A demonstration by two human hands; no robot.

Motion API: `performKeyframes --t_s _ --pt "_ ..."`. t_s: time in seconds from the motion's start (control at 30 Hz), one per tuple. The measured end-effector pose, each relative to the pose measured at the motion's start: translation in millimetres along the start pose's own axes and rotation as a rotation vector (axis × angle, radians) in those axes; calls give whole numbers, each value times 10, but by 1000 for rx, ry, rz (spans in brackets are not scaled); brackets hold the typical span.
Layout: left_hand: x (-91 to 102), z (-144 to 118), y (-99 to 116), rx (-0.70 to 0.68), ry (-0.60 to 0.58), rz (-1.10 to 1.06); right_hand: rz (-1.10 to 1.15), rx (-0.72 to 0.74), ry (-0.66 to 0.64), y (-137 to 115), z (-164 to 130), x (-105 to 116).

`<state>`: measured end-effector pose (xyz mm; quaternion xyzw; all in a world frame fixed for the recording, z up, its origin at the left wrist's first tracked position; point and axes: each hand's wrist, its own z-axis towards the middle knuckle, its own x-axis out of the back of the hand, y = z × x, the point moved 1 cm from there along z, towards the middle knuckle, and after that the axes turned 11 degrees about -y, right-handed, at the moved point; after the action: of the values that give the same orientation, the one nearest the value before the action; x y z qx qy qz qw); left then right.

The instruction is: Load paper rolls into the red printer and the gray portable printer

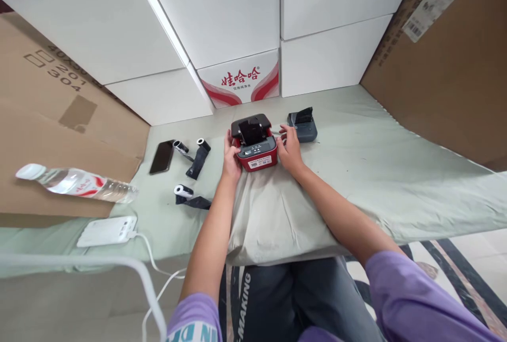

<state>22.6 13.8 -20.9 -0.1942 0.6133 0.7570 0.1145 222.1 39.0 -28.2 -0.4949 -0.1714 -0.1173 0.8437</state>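
Purple sleeves are seen nearest. Beyond, on pale green cloth, a red-and-black device is flanked: its left side is gripped by the left hand, its right edge touched by the right hand, which is loosely opened.

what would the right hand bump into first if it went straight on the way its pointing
Most likely the right side of the red device, which the right hand points toward; it looks to be right at that edge, though contact is hard to confirm.
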Motion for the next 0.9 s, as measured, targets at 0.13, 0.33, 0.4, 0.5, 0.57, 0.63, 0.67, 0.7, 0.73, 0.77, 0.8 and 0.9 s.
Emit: performKeyframes --t_s 0.13,0.33,0.4,0.5,0.57,0.63,0.67,0.7,0.73,0.77,0.8,0.9 --pt "-6 14 19 -12 11 12 13 -14 -5 -16 2 2" --pt "20 39 -3 -44 -17 22 25 -19 -26 -11 21 -7" --pt "26 43 -16 -43 -27 38 26 -22 -32 -8 25 -10" --pt "19 35 -41 -60 -48 43 37 -20 -40 6 34 -13" --pt "8 23 -63 -71 -45 31 52 -30 -60 29 43 -16" --pt "-4 8 -85 -67 -31 1 62 -43 -95 59 52 -22" --pt "-9 1 -93 -60 -24 -23 69 -49 -116 73 54 -27" --pt "-13 -5 -99 -56 -21 -49 79 -53 -136 82 54 -33" --pt "-17 -10 -103 -52 -22 -73 91 -53 -155 86 51 -41" --pt "-20 -14 -104 -51 -23 -91 108 -47 -171 83 44 -50" --pt "-21 -16 -103 -53 -25 -100 129 -35 -185 73 34 -59" --pt "-22 -17 -98 -76 -39 -83 207 9 -207 10 -7 -87"
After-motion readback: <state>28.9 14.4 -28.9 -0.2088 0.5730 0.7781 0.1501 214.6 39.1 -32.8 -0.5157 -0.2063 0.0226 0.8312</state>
